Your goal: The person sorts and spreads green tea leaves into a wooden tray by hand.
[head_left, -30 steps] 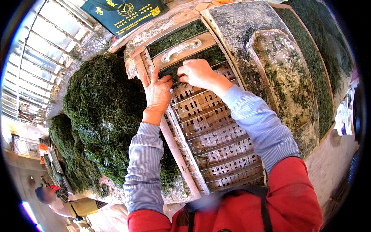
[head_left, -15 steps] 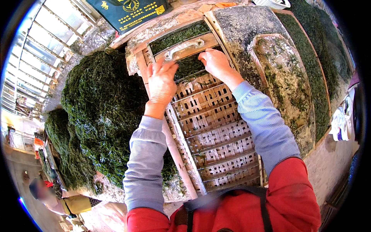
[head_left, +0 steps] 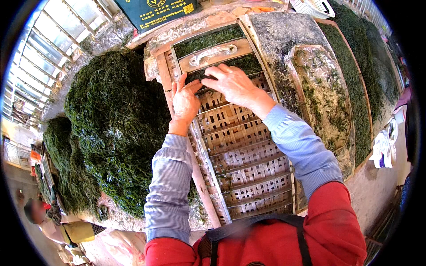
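Observation:
A long wooden frame with a woven bamboo base (head_left: pixel 242 135), split by crosswise slats, lies in front of me. Wet green stringy weed, like seaweed, fills its farthest compartment (head_left: pixel 208 39), and more lies in the one nearer. Between them sits a wooden board with a pale metal handle (head_left: pixel 213 55). My left hand (head_left: pixel 185 103) rests at the frame's left edge, fingers apart. Over the second compartment, my right hand (head_left: pixel 235 88) reaches toward the left fingertips with its fingers spread and slightly bent. Nothing shows in either hand; the weed beneath the fingertips is partly hidden.
A big heap of dark green weed (head_left: pixel 113 128) stands left of the frame. To the right are a stone slab with a raised wooden-rimmed panel (head_left: pixel 321 97) and more weed. A dark green bag (head_left: pixel 155 13), a white basket (head_left: pixel 313 6) and another person (head_left: pixel 49 221) are farther off.
My right hand has moved left and nearer to me, from the compartment's right end toward my left hand, and its fingers have spread. My left hand has come slightly nearer.

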A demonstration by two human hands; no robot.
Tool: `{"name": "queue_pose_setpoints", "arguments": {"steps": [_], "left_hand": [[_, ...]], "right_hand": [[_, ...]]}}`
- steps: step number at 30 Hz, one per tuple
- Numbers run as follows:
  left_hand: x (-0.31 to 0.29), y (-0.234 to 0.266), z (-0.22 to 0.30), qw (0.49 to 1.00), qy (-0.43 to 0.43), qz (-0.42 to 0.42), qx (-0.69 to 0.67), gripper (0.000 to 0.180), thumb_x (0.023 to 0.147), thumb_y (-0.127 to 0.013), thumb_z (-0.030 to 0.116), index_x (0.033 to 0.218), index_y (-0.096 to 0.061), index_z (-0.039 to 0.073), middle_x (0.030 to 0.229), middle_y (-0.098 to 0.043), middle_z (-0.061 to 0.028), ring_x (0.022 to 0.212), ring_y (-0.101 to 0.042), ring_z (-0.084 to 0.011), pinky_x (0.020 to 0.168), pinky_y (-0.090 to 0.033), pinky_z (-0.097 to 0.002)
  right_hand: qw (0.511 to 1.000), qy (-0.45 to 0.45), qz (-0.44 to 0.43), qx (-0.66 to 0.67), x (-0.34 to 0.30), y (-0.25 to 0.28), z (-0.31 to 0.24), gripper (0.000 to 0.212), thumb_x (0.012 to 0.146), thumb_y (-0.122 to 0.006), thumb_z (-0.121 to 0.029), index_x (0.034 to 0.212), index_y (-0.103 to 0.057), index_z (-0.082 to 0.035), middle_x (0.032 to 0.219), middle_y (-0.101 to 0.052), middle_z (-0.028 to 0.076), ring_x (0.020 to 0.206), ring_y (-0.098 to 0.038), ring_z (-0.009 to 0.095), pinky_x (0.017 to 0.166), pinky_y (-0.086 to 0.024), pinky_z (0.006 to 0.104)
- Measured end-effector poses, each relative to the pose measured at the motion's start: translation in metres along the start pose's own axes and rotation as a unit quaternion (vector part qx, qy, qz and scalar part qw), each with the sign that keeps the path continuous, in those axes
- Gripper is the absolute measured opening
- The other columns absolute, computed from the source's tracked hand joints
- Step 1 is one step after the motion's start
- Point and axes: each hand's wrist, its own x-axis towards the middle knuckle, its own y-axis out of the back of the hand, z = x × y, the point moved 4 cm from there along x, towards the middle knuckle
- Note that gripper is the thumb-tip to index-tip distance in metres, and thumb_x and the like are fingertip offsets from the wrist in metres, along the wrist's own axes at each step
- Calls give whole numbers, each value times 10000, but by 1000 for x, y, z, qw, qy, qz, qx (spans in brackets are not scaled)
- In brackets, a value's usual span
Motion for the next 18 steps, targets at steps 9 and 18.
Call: {"name": "queue_pose_setpoints", "arguments": {"steps": [9,18], "left_hand": [[-4,-5,9,997,-25,56,45,341,684,-528,-2,978,-680,81,1145,-609,-51,1288,-358,-237,1099,-208,-423],[3,-1,33,987,-118,51,95,454,788,-481,19,1238,-494,79,1302,-466,-64,1262,-396,-251,1065,-293,-401]], "right_hand": [[870,-321,29,372,-3,-25,81,66,766,-664,-3,813,-679,-47,719,-654,14,586,-572,81,541,-493,225],[991,-79,-86,70,-18,3,59,387,738,-502,67,1069,-635,-82,1132,-598,88,1053,-552,235,919,-456,331]]}}
